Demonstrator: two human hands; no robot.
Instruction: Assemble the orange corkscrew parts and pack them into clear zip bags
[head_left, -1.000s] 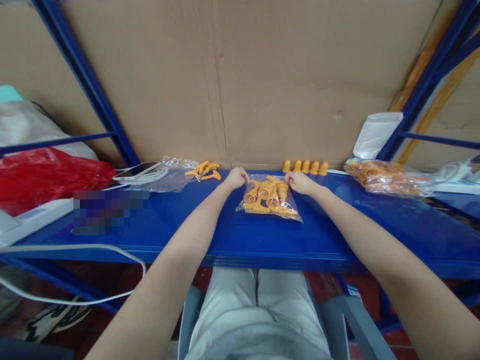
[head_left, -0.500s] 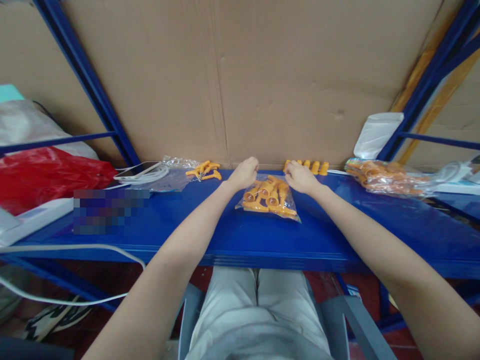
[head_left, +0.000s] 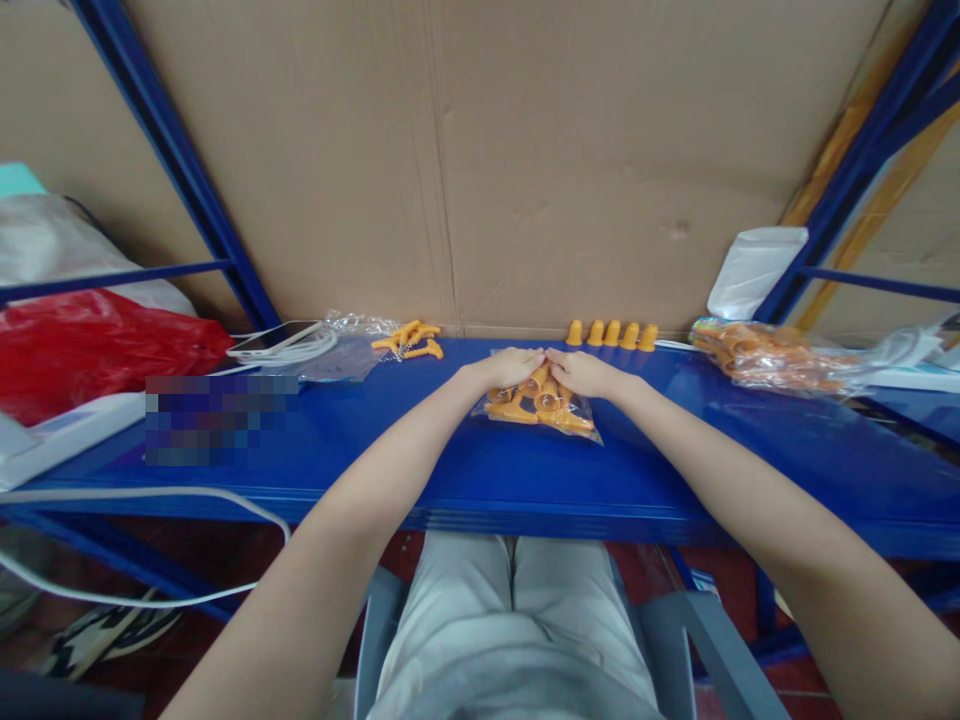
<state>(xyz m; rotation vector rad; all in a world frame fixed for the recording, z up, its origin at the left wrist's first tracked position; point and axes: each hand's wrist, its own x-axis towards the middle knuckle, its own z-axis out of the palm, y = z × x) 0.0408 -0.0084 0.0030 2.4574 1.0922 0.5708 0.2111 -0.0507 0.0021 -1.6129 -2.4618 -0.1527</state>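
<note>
A clear plastic bag (head_left: 577, 415) of orange-yellow plastic parts, some with round cup-like ends, lies on the blue table (head_left: 450, 470) in front of me. My left hand (head_left: 517, 367) covers the bag's far left part, with its fingers pressed together. From the other side my right hand (head_left: 579, 372) grips the far right part. The fingertips of both hands meet over the middle of the bag's far side, hiding that edge and some of the parts. Behind my right hand stands a row of several small orange-yellow cups (head_left: 613, 333).
Orange-yellow handle-shaped pieces with chains (head_left: 411, 340) lie at the back left beside a flat clear bag (head_left: 341, 365). A fuller bag of orange parts (head_left: 765, 355) rests at the right. White cable (head_left: 300, 350) and a red plastic bag (head_left: 112, 345) are on the left. Cardboard (head_left: 525, 180) walls the back.
Both hands have moved inward and slightly toward me, from the bag's far corners to its middle, where they meet. The bag itself has stayed in place.
</note>
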